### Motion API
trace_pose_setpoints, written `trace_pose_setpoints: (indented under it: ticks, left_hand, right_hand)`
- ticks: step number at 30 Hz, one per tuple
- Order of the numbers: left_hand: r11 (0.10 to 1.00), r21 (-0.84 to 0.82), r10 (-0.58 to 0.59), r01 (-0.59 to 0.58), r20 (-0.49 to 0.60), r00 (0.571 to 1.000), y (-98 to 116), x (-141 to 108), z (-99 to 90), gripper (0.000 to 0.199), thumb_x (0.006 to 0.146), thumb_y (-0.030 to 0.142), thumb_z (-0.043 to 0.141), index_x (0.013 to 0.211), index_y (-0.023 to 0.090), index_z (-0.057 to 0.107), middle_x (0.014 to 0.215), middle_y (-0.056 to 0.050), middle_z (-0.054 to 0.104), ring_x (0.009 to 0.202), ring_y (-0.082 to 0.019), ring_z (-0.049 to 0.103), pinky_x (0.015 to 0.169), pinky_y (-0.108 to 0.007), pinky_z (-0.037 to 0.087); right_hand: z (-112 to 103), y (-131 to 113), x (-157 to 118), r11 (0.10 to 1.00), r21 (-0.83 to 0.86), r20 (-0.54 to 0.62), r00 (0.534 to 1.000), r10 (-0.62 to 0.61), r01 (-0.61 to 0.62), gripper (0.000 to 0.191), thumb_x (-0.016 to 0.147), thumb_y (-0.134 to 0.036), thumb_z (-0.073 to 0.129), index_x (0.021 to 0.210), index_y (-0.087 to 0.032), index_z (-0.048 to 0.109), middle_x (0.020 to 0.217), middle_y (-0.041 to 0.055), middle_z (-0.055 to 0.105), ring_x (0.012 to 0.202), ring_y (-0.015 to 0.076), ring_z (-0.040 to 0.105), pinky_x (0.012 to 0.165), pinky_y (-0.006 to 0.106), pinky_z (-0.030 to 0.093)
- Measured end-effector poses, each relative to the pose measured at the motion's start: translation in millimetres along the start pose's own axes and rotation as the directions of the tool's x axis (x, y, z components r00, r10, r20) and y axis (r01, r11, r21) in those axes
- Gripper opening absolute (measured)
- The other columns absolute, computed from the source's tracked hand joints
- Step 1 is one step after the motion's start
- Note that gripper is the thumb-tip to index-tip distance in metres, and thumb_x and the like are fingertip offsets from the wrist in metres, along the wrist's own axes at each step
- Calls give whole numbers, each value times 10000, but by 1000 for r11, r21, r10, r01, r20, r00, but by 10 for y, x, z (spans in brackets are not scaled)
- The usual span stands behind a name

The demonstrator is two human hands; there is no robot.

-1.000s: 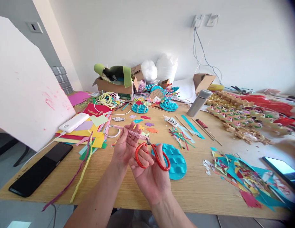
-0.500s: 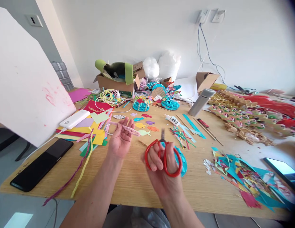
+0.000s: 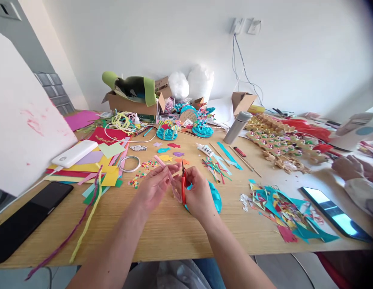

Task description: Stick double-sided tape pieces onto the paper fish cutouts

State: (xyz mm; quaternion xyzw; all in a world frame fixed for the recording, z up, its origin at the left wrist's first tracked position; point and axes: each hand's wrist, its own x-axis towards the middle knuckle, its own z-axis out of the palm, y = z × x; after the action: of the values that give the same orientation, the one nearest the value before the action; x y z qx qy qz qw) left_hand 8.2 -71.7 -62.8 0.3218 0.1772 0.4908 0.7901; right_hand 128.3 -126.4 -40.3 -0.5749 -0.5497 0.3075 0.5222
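My left hand [image 3: 155,185] pinches a pale pink twisted strip [image 3: 160,161] above the middle of the table. Close on its right, my right hand [image 3: 198,192] holds red-handled scissors [image 3: 183,186], their blades pointing up and away. Part of the pink strip hangs between the two hands. Beneath my right hand lies a round blue crinkled piece [image 3: 215,197], partly covered. Small coloured paper fish, such as a purple one [image 3: 178,154], lie beyond my hands. A roll of tape [image 3: 129,164] and colourful paper dots [image 3: 149,163] are to the left.
Two phones lie at the far left [image 3: 33,216] and right [image 3: 333,214]. Paper scraps [image 3: 282,208] and a grey bottle [image 3: 237,127] are on the right. Another person's hands [image 3: 349,167] rest at the right edge. Purple and yellow cords [image 3: 84,224] overhang the front edge.
My hands have come together, and the scissors have turned from lying across my open right palm to upright. The view has shifted right, bringing another person's hands into sight.
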Motion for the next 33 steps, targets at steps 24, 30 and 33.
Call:
trace_pose_setpoints:
  ticks: [24, 30, 33]
  left_hand:
    - [970, 196, 201, -140, -335, 921, 341, 32, -89, 217, 748, 201, 684, 957, 157, 642, 917, -58, 690, 832, -176, 660, 818, -346, 505]
    - [767, 623, 348, -157, -197, 917, 399, -254, -110, 233, 740, 317, 726, 925, 176, 711, 955, -74, 692, 858, -196, 631, 755, -291, 481]
    - [482, 873, 307, -70, -94, 947, 509, -522, -216, 216, 747, 333, 715, 926, 210, 723, 964, -73, 687, 829, -204, 623, 684, -276, 459]
  right_hand:
    - [-1579, 718, -484, 583, -669, -362, 887, 287, -461, 169, 705, -394, 566, 743, -235, 524, 607, 27, 611, 567, 204, 556, 518, 296, 364]
    - [-1548, 751, -527, 288, -856, -327, 882, 341, -429, 203, 771, -437, 486, 682, -255, 488, 614, 72, 615, 596, 257, 605, 518, 316, 372]
    - [-1638, 905, -527, 270, -877, -315, 901, 299, -397, 269, 758, -514, 510, 650, -270, 480, 608, 85, 597, 546, 274, 589, 497, 335, 371]
